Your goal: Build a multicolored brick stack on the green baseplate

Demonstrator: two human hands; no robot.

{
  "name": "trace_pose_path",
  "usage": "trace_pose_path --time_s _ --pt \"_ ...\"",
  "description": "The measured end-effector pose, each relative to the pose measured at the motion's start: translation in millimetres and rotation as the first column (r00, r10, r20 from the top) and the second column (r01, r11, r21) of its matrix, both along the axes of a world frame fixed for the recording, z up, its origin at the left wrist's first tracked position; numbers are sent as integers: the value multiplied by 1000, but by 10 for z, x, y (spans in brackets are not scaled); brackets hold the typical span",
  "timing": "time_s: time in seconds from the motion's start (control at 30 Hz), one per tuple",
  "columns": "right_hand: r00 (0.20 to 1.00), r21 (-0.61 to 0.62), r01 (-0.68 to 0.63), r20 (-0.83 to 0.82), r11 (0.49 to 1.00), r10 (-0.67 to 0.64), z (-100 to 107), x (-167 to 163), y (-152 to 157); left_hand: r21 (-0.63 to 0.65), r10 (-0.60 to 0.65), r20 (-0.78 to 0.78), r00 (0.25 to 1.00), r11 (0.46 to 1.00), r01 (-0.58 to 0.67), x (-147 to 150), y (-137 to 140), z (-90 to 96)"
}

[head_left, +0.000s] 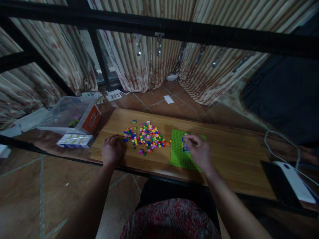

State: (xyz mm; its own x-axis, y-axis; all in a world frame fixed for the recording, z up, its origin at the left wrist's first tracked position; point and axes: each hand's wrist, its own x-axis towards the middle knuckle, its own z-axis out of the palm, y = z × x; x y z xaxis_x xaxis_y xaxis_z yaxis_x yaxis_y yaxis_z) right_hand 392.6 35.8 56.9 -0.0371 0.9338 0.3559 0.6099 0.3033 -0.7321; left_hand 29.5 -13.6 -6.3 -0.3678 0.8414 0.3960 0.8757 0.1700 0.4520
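Note:
Over a green studded baseplate (176,149), my right hand (198,152) has its thumb and forefinger pinched together. Anything between those fingertips is too small to make out. Beneath the fingers, a small block of built bricks (185,146) with dark, bluish and pink colours sits on the plate, partly covered by the hand. My left hand (111,149) rests on the wooden tabletop with its fingers curled, and nothing shows in it. Just right of it lies a spread of small loose toy bricks (149,136) in many colours, reaching almost to the baseplate's left edge.
Left of the low wooden table (231,156), a clear plastic bin (64,113) with an orange label stands behind a flat box (75,140). At the table's right end lie a white device (295,181) with a cable and a dark flat panel (280,182). Curtains (149,63) hang beyond.

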Motion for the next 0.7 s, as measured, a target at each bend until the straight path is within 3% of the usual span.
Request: trace_pose_path --time_s 0.07,0.13,0.33,0.7 --pt "983 -29 -124 130 992 127 -25 -198 -101 1 3 8 1000 1000 -3 0 0 -5" --pt "955 -64 -166 239 984 177 -95 -362 -143 5 10 20 1000 1000 -10 0 0 -10" --pt "871 -131 -117 462 985 165 -320 -589 -20 -11 19 25 1000 1000 -18 8 -5 -5" --pt "839 -197 -73 518 978 168 -317 -640 -87 4 5 -29 1000 1000 -5 -21 -2 -28"
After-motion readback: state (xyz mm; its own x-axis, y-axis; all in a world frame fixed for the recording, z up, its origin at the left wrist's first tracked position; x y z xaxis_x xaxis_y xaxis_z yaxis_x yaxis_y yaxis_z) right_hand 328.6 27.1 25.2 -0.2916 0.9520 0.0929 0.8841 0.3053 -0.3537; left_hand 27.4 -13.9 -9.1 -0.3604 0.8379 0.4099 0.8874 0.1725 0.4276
